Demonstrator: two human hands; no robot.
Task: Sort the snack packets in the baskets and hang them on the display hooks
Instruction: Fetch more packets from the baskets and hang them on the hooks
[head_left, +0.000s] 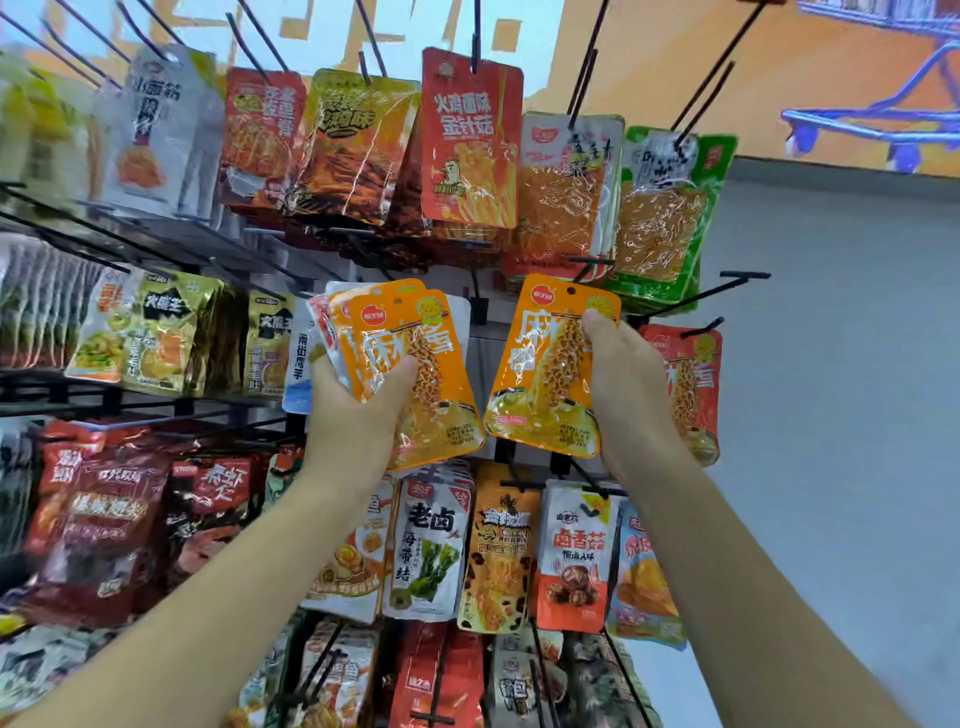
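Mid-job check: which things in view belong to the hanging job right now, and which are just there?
In the job: left hand, gripping a stack of packets; right hand, holding one orange packet; empty-looking hook.
Just there: red packet hung in the top row; green-edged packet; cart mural.

The rear packets (324, 317) in the left hand (358, 410) are being covered almost wholly by the front orange packet (431, 395), so their number is not being made out. The fingers of the right hand (623, 379) are being hidden behind the single orange packet (545, 374); only the thumb is being shown. The red packet (696, 384) at the far right is being partly covered by that wrist. The far-left packets (41, 301) are being smeared by blur, their print being left unreadable. The bottom row of packets (441, 680) is being cut off by the lower edge, the upper hooks (371, 36) by the top edge.
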